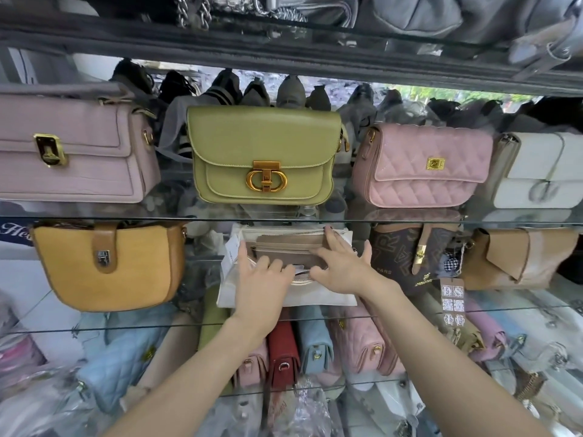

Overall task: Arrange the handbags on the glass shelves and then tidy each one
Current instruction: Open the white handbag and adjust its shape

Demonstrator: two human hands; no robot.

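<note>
Both hands pressing on taupe bag [291, 247] at frame center, L hand [262, 279] and R hand [342, 268] fingers spread, gripping nothing — I'd keep it centered btwn yellow bag [107, 266] & brown bag [410, 257].

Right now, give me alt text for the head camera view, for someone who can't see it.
Both hands, left hand and right hand, rest on a beige and white handbag on the middle glass shelf. Above it stand a green bag and a pink quilted bag.

A lilac bag [72, 152], an olive-green bag [265, 152], a quilted pink bag [422, 167] and a mustard bag [107, 266] were seen.
</note>
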